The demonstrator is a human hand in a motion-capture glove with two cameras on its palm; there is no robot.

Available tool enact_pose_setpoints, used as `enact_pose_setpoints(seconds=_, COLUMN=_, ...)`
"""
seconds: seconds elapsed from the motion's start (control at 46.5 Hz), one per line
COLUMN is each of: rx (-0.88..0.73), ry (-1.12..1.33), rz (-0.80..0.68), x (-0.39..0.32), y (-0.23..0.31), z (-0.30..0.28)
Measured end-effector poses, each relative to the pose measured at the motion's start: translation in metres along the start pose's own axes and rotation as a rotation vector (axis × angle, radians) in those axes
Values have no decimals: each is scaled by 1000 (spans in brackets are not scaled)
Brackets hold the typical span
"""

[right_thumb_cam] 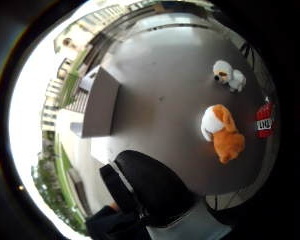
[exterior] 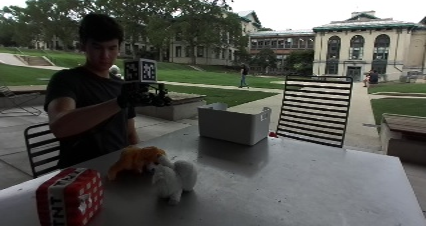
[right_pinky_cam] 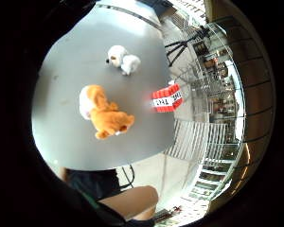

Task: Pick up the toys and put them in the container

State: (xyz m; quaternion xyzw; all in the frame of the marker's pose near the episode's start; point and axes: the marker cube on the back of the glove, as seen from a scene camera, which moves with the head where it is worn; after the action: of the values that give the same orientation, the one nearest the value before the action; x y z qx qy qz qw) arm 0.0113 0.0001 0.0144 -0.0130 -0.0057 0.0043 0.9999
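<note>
Toys sit on the gray tabletop [exterior: 299,186], close to the corner nearest the outside camera. An orange and white plush dog [exterior: 135,160] lies on its side. A small white plush dog [exterior: 174,178] is right beside it, and from the outside view the two look like they touch, but the palm views show a gap between them. A red block toy with white dots [exterior: 69,195] stands at the tabletop's edge, a little apart from both dogs.

A gray open container [exterior: 234,122] stands at the far edge of the tabletop, well apart from the toys. I cannot see anything inside it.

A person in a dark shirt sits on the long side of the tabletop, between the toys and the container. The gloved right hand [exterior: 135,94] is held up in the air at chest height, high above the tabletop, touching none of the toys. I cannot tell if its fingers are spread or curled. It holds no toy.

A black slatted chair [exterior: 314,110] stands behind the container.
</note>
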Motion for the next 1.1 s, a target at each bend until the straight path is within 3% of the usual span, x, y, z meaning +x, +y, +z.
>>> enact_pose_setpoints(seconds=0.28, rx=-152, ry=-20, rz=77, x=47, y=7, z=103)
enact_pose_setpoints(seconds=0.516, rx=-219, ry=-51, rz=114, x=56, y=12, z=147)
enact_pose_setpoints(seconds=0.839, rx=-297, ry=-222, rz=151, x=63, y=17, z=181)
enact_pose_setpoints(seconds=1.097, rx=-213, ry=-107, rz=144, x=52, y=14, z=160)
